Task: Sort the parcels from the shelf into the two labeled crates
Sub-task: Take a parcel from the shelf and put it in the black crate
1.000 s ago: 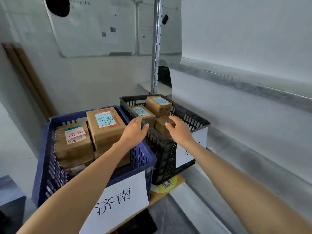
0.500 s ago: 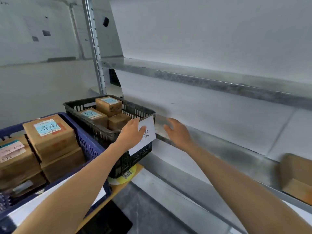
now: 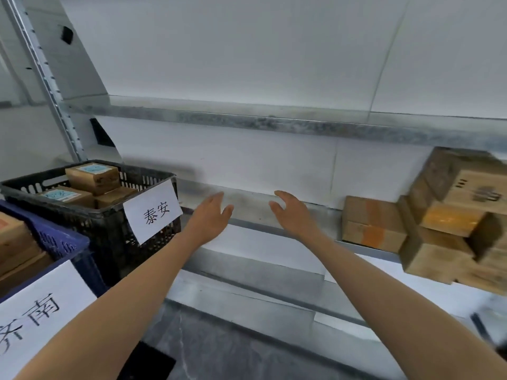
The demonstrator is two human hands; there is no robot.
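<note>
The shelf (image 3: 247, 212) is now faced, where a second ago the crates were; its remaining parcels (image 3: 450, 215) are stacked at the right end, untouched; the black crate (image 3: 109, 229), labelled 泰安 and holding several boxes, is left at the left beside the blue crate (image 3: 60, 239); the left hand (image 3: 211, 218) and right hand (image 3: 293, 215) have been drawn away from it and are held out empty, fingers relaxed, above bare shelf; another pick is judged due.
</note>
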